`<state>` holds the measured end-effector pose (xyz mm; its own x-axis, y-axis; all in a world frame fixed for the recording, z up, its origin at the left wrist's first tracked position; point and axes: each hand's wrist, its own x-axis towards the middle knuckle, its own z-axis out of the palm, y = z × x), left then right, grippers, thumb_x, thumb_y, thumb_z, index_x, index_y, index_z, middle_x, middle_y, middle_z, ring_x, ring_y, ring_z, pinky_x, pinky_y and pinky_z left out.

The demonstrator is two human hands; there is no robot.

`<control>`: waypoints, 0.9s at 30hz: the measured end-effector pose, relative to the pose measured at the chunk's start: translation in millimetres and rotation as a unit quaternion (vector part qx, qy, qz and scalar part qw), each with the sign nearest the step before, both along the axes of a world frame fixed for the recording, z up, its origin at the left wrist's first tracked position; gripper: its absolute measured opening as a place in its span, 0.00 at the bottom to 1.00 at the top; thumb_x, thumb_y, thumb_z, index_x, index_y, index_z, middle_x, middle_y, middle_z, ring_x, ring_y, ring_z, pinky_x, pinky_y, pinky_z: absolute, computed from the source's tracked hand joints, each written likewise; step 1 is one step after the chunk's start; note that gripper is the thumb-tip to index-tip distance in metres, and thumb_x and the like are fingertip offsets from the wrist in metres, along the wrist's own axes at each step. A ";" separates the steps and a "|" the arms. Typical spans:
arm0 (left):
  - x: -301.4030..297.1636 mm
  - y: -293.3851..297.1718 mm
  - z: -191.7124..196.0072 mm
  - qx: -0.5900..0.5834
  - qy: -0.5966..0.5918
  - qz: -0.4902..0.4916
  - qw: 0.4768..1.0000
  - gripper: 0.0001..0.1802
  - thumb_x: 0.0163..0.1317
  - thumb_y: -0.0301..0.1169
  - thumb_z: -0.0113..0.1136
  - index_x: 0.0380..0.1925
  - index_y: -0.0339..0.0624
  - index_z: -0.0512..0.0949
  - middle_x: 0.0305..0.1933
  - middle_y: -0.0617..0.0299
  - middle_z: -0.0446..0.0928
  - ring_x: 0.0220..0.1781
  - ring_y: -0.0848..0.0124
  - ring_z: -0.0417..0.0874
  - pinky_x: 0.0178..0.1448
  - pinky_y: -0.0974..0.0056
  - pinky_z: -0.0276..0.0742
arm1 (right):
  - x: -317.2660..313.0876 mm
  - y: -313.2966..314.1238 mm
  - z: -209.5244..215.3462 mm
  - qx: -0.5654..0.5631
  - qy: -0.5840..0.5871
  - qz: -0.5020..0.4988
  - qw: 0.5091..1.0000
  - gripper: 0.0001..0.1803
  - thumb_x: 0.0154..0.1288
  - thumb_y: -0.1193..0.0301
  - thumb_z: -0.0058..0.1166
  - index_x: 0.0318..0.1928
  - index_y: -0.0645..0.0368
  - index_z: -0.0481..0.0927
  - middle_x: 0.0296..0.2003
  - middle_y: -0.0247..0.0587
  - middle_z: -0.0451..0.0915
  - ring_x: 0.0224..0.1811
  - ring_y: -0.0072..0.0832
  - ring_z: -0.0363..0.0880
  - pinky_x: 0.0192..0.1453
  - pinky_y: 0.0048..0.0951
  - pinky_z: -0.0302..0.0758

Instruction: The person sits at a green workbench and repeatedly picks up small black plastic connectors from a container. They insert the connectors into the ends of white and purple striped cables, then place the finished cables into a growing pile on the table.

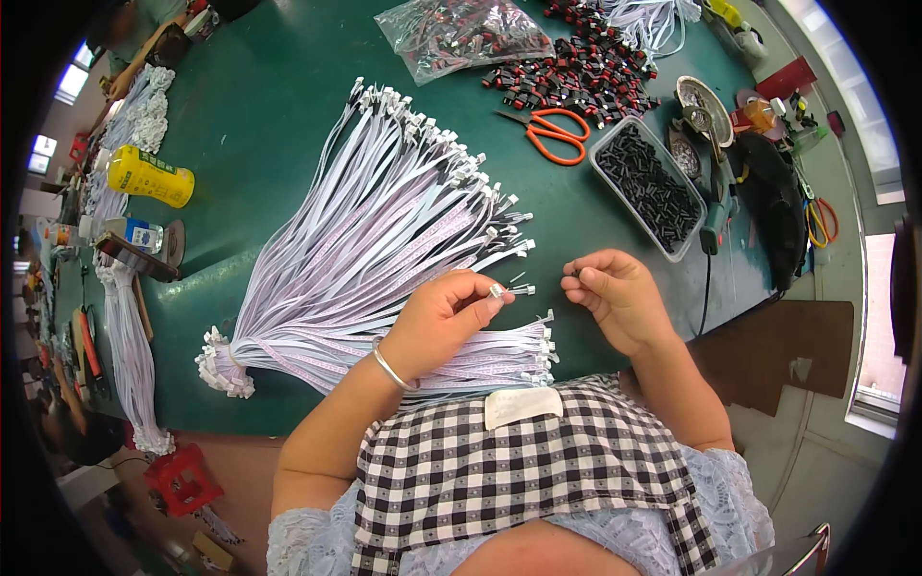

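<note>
A large bundle of flat white ribbon cables (384, 211) fans out across the green table, tied together at its left end, with small white plugs along the fanned ends. My left hand (434, 317) lies over the near part of the fan. Its thumb and fingers pinch a cable end with a white connector (497, 291). To the right, my right hand (619, 296) is raised apart from the cables. Its thumb and forefinger are closed on a tiny dark piece (574, 273), too small to name for certain. Beyond it stands a clear plastic box (600, 158) of short black tubes (653, 187).
Orange-handled scissors (557, 136) lie behind the box, near a heap of red and black connectors (600, 72) and a clear bag (461, 34). A soldering iron (714, 226) and metal dishes (706, 106) are at right. A yellow bottle (149, 177) lies at left.
</note>
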<state>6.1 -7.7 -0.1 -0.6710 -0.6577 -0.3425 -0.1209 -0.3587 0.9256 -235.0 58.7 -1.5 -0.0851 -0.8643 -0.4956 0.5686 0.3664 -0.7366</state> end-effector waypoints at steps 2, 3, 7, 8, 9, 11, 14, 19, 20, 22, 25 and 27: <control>-0.5 0.6 1.0 0.022 0.001 0.005 1.000 0.09 0.64 0.27 0.56 0.43 0.37 0.78 0.37 0.65 0.75 0.36 0.79 0.74 0.43 0.73 0.72 | 4.0 -1.9 3.6 -0.002 -0.003 0.010 1.000 0.06 0.63 0.81 0.53 0.41 0.68 0.77 0.39 0.47 0.80 0.40 0.31 0.83 0.46 0.28 0.82; -0.2 -0.6 2.2 0.027 0.006 0.011 1.000 0.09 0.64 0.27 0.56 0.43 0.37 0.77 0.37 0.66 0.75 0.35 0.79 0.73 0.43 0.73 0.72 | 7.4 -2.6 7.1 -0.011 -0.008 0.019 1.000 0.06 0.63 0.82 0.53 0.41 0.68 0.77 0.39 0.47 0.80 0.40 0.31 0.83 0.46 0.28 0.82; -1.0 -1.8 1.3 0.051 0.050 0.040 0.997 0.08 0.63 0.27 0.58 0.41 0.38 0.76 0.35 0.68 0.76 0.33 0.81 0.72 0.40 0.74 0.71 | 20.6 -4.0 14.5 -0.045 0.003 0.061 0.997 0.07 0.63 0.82 0.53 0.42 0.69 0.77 0.40 0.47 0.80 0.39 0.30 0.83 0.44 0.26 0.82; -0.6 -2.5 1.8 0.054 0.047 0.040 0.997 0.07 0.63 0.27 0.58 0.40 0.39 0.76 0.35 0.68 0.76 0.33 0.81 0.71 0.40 0.75 0.70 | 23.6 -4.7 14.8 -0.053 0.012 0.073 0.996 0.07 0.63 0.82 0.53 0.42 0.69 0.77 0.40 0.47 0.80 0.39 0.30 0.83 0.44 0.25 0.82; -0.4 -2.9 2.9 0.057 0.045 0.042 0.996 0.07 0.63 0.27 0.58 0.40 0.39 0.76 0.35 0.68 0.75 0.32 0.82 0.71 0.39 0.75 0.69 | 27.7 -5.9 15.6 -0.062 0.052 0.087 0.993 0.07 0.63 0.81 0.53 0.42 0.68 0.77 0.40 0.45 0.80 0.39 0.29 0.82 0.43 0.24 0.81; -0.6 -2.7 3.9 0.062 0.042 0.047 0.996 0.06 0.63 0.28 0.57 0.39 0.39 0.76 0.34 0.69 0.75 0.31 0.82 0.70 0.37 0.76 0.68 | 37.6 -9.1 17.7 -0.081 0.131 0.112 0.982 0.08 0.64 0.81 0.53 0.43 0.68 0.78 0.38 0.43 0.79 0.38 0.26 0.82 0.41 0.22 0.80; -1.0 -2.2 4.2 0.066 0.045 0.055 0.995 0.06 0.63 0.28 0.57 0.39 0.40 0.77 0.33 0.69 0.75 0.30 0.83 0.68 0.36 0.77 0.66 | 48.7 -13.4 22.1 -0.121 0.294 0.145 0.937 0.09 0.64 0.80 0.52 0.43 0.66 0.81 0.35 0.38 0.79 0.34 0.22 0.81 0.38 0.20 0.79; -1.2 -2.1 3.5 0.057 0.056 0.050 0.996 0.06 0.63 0.28 0.57 0.39 0.41 0.76 0.32 0.71 0.74 0.30 0.84 0.67 0.35 0.77 0.65 | 52.7 -16.3 19.4 -0.170 0.395 0.173 0.886 0.10 0.61 0.81 0.53 0.43 0.63 0.82 0.32 0.38 0.78 0.30 0.22 0.79 0.33 0.21 0.75; -1.2 -1.7 3.2 0.059 0.058 0.051 0.995 0.05 0.63 0.28 0.57 0.38 0.41 0.76 0.32 0.71 0.73 0.30 0.84 0.66 0.35 0.77 0.64 | 53.2 -15.2 21.1 -0.178 0.398 0.174 0.883 0.10 0.60 0.81 0.54 0.43 0.63 0.82 0.32 0.38 0.78 0.30 0.22 0.79 0.33 0.22 0.75; -1.7 0.0 2.4 0.064 0.063 0.054 0.995 0.05 0.63 0.28 0.57 0.38 0.41 0.76 0.31 0.72 0.73 0.30 0.84 0.66 0.35 0.78 0.64 | 53.9 -13.1 24.8 -0.186 0.406 0.183 0.876 0.10 0.60 0.81 0.54 0.42 0.62 0.82 0.32 0.38 0.78 0.30 0.22 0.79 0.33 0.22 0.75; -4.0 2.1 2.7 0.054 0.072 0.059 0.994 0.05 0.63 0.28 0.57 0.38 0.41 0.75 0.31 0.72 0.72 0.29 0.85 0.67 0.34 0.78 0.64 | 53.0 -9.4 27.0 -0.199 0.406 0.190 0.872 0.09 0.60 0.80 0.54 0.42 0.62 0.82 0.32 0.38 0.79 0.30 0.22 0.79 0.33 0.22 0.75; -2.3 -0.4 -0.2 0.053 0.052 0.058 0.996 0.05 0.63 0.27 0.57 0.38 0.41 0.75 0.31 0.72 0.73 0.30 0.85 0.67 0.34 0.78 0.64 | 50.2 -7.7 25.0 -0.226 0.387 0.182 0.875 0.09 0.61 0.80 0.55 0.43 0.63 0.81 0.33 0.38 0.79 0.32 0.21 0.80 0.33 0.21 0.75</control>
